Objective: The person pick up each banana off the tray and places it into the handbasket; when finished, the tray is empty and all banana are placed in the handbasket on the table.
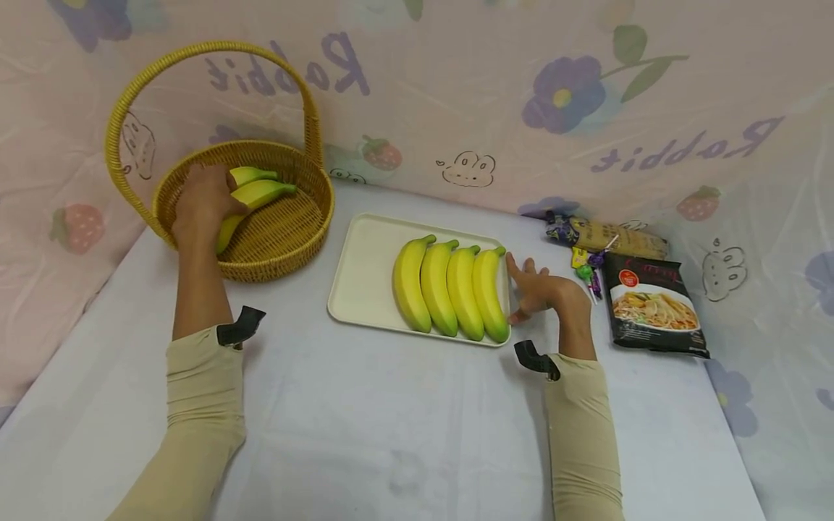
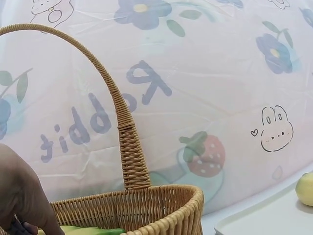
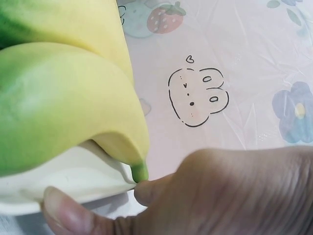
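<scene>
My left hand (image 1: 203, 197) is inside a woven basket (image 1: 276, 253) with a tall handle, its thumb and forefinger around a yellow banana (image 1: 260, 192) with a green tip. Another banana (image 1: 250, 175) lies just behind it; the other left fingertips are hidden. My right hand (image 1: 539, 291) is at the right end of a cream tray (image 1: 361, 275), its fingers spread. The right wrist view has the thumb (image 3: 68, 213) touching the tray rim and a finger near a banana stem (image 3: 140, 172). Several bananas (image 1: 461, 289) lie side by side on the tray.
On the right lie a black noodle packet (image 1: 654, 304), a tan-and-purple snack pack (image 1: 606, 235) and several small wrapped lollipops (image 1: 586, 271). A white cloth (image 1: 391, 420) covers the table. Behind it hangs a patterned curtain (image 1: 423, 94). The basket handle (image 1: 215, 48) arches above the left hand.
</scene>
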A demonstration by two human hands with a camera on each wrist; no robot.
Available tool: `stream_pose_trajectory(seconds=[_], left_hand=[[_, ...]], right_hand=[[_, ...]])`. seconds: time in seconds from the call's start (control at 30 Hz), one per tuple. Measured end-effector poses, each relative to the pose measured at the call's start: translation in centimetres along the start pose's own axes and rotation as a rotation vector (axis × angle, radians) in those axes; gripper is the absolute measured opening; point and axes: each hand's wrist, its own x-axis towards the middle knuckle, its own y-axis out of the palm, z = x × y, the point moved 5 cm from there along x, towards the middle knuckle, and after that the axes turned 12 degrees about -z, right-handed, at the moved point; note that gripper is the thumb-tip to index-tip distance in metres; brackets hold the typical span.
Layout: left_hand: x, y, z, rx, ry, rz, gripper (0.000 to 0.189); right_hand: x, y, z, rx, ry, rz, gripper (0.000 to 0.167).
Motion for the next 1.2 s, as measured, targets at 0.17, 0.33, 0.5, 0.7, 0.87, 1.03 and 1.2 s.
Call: stream_pose_trajectory(seconds=[0.17,0.33,0.5,0.7,0.87,1.03,1.2], left_hand=[[0.0,0.0,0.0,0.004,0.001,-0.009,0.054],[-0.1,-0.2,-0.1,0.03,0.026,-0.01,0.055],[-0.3,-0.5,-0.1,0.045,0.034,0.001,0.058],[-0.4,-1.0,-0.5,0.048,0.043,0.027,0.059],[-0.4,-1.4,-1.2,0.049,0.075,0.06,0.058],[-0.6,-1.9,-1.9,0.068,0.119,0.073,0.056],[-1.0,-2.4,-3.1,0.073,0.185,0.086,0.056]], right_hand=[[0.1,0.1,0.1,-0.001,-0.026,-0.008,0.129],[0.1,0.1,0.2,0.007,-0.033,-0.011,0.128],[0.0,0.1,0.1,0.006,-0.028,-0.006,0.128],[-0.1,-0.1,0.2,0.004,-0.03,-0.013,0.128],[-0.1,0.0,0.1,0.014,-0.019,0.002,0.127],[-0.1,0.0,0.0,0.028,-0.009,0.006,0.126],[-0.2,-0.2,0.0,0.014,-0.014,-0.001,0.127]])
